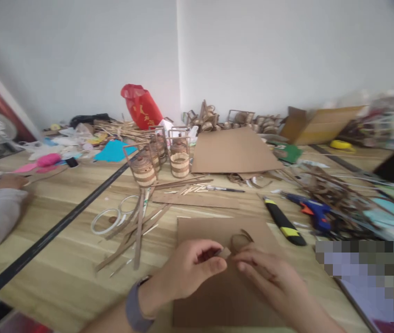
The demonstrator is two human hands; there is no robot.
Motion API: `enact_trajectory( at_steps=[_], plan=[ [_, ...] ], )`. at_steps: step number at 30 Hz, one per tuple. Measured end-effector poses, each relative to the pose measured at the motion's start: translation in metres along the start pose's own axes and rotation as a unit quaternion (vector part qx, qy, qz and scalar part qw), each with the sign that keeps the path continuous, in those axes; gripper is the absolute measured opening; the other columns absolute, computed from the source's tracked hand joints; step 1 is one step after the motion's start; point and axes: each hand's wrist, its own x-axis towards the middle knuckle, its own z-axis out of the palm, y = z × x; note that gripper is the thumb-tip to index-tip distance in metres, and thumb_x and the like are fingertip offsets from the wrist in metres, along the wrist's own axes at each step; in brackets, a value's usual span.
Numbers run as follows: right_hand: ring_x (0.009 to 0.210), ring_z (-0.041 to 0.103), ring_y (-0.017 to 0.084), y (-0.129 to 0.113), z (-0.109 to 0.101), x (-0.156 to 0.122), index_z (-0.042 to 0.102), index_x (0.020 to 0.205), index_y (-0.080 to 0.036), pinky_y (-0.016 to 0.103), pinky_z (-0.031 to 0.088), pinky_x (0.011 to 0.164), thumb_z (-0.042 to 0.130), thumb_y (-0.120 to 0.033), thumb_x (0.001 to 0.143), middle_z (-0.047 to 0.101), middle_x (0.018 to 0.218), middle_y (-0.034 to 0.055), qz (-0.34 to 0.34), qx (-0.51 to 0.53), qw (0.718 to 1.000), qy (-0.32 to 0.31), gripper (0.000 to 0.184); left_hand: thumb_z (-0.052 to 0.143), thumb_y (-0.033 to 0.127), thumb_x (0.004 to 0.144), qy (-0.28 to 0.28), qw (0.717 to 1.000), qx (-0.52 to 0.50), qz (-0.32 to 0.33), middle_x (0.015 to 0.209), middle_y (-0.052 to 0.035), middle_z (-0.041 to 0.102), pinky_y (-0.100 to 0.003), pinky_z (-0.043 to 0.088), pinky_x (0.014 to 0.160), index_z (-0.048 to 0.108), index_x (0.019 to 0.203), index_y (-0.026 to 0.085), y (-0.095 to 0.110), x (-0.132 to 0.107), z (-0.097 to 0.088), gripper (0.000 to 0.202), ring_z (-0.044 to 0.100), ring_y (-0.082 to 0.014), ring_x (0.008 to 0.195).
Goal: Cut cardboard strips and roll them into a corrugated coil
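While the left hand (191,268) pinches a small brown piece (225,252) above the cardboard sheet (217,300), the piece's free end points at the right hand (271,275), just beside it in the head view. A curled brown strip (247,234) loops beyond the right fingertips toward the sheet's far edge; blur leaves unclear whether those half-bent fingers grip it.

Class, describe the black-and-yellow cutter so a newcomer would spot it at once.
On the wooden table, find the cardboard sheet nearest the camera. By its far right corner, left of the blue glue gun, lies the cutter. Its straight black body with yellow patches sets it apart from the gun.
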Motion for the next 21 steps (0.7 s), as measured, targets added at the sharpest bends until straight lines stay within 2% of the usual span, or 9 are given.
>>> enact_trajectory(
  at_steps=[4, 7, 8, 10, 12, 15, 18, 21],
  plan=[
    [0.078, 0.068, 0.017, -0.007, -0.006, 0.000, 0.068, 0.089, -0.021, 0.026, 0.051, 0.068, 0.046, -0.020, 0.096, 0.072, 0.082, 0.0037, 0.071, -0.042, 0.996, -0.018, 0.023, 0.056, 0.057, 0.086, -0.002, 0.999, 0.053, 0.002, 0.099, -0.0094, 0.071, -0.028, 0.048, 0.073, 0.067, 0.111, 0.014, -0.006, 0.005, 0.005, 0.051, 0.063, -0.0231, 0.088],
    [0.082, 0.067, 0.018, -0.008, -0.011, -0.005, 0.069, 0.093, -0.020, 0.027, 0.050, 0.072, 0.047, -0.018, 0.094, 0.073, 0.087, 0.0048, 0.087, -0.072, 0.993, -0.045, 0.022, 0.051, 0.055, 0.089, 0.008, 0.994, 0.112, 0.016, 0.106, -0.0073, 0.073, -0.029, 0.051, 0.076, 0.067, 0.110, 0.020, -0.010, 0.007, -0.008, 0.043, 0.066, -0.0239, 0.093],
    [0.082, 0.067, 0.019, -0.007, -0.012, -0.008, 0.069, 0.093, -0.020, 0.028, 0.049, 0.072, 0.048, -0.018, 0.093, 0.073, 0.088, 0.0051, 0.089, -0.082, 0.991, -0.048, 0.022, 0.050, 0.054, 0.089, 0.021, 0.990, 0.139, 0.022, 0.108, -0.0068, 0.073, -0.030, 0.052, 0.078, 0.067, 0.110, 0.021, -0.012, 0.008, -0.016, 0.042, 0.066, -0.0244, 0.095],
    [0.081, 0.067, 0.020, -0.004, -0.011, -0.014, 0.069, 0.092, -0.020, 0.029, 0.049, 0.072, 0.047, -0.019, 0.093, 0.073, 0.086, 0.0052, 0.082, -0.098, 0.991, -0.041, 0.022, 0.051, 0.052, 0.087, 0.088, 0.976, 0.199, 0.027, 0.106, -0.0071, 0.073, -0.033, 0.053, 0.080, 0.067, 0.106, 0.022, -0.017, 0.007, -0.036, 0.039, 0.067, -0.0258, 0.095],
    [0.080, 0.068, 0.020, 0.001, -0.009, -0.019, 0.069, 0.091, -0.021, 0.029, 0.050, 0.071, 0.046, -0.021, 0.094, 0.073, 0.084, 0.0049, 0.065, -0.106, 0.992, -0.019, 0.023, 0.049, 0.050, 0.087, 0.154, 0.951, 0.267, 0.024, 0.105, -0.0079, 0.073, -0.035, 0.053, 0.078, 0.067, 0.103, 0.022, -0.024, 0.004, -0.057, 0.038, 0.068, -0.0277, 0.095],
    [0.078, 0.070, 0.019, 0.010, -0.005, -0.022, 0.068, 0.092, -0.023, 0.028, 0.053, 0.070, 0.046, -0.022, 0.094, 0.074, 0.084, 0.0041, 0.033, -0.104, 0.994, 0.012, 0.023, 0.047, 0.046, 0.086, 0.209, 0.913, 0.349, 0.018, 0.107, -0.0090, 0.073, -0.036, 0.052, 0.084, 0.066, 0.099, 0.021, -0.038, -0.006, -0.088, 0.035, 0.067, -0.0278, 0.099],
    [0.074, 0.071, 0.018, 0.020, -0.001, -0.020, 0.068, 0.090, -0.025, 0.027, 0.055, 0.065, 0.048, -0.023, 0.093, 0.075, 0.081, 0.0024, -0.036, -0.115, 0.993, 0.020, 0.021, 0.040, 0.044, 0.088, 0.277, 0.863, 0.419, -0.051, 0.101, -0.0106, 0.073, -0.037, 0.052, 0.082, 0.065, 0.097, 0.019, -0.053, -0.018, -0.117, 0.036, 0.068, -0.0275, 0.093],
    [0.073, 0.072, 0.018, 0.024, -0.001, -0.017, 0.069, 0.093, -0.028, 0.026, 0.057, 0.063, 0.052, -0.024, 0.092, 0.076, 0.083, 0.0007, -0.084, -0.134, 0.987, 0.040, 0.017, 0.039, 0.040, 0.087, 0.318, 0.834, 0.439, -0.100, 0.093, -0.0128, 0.073, -0.038, 0.052, 0.079, 0.065, 0.091, 0.018, -0.065, -0.029, -0.138, 0.034, 0.068, -0.0293, 0.090]
  ],
)
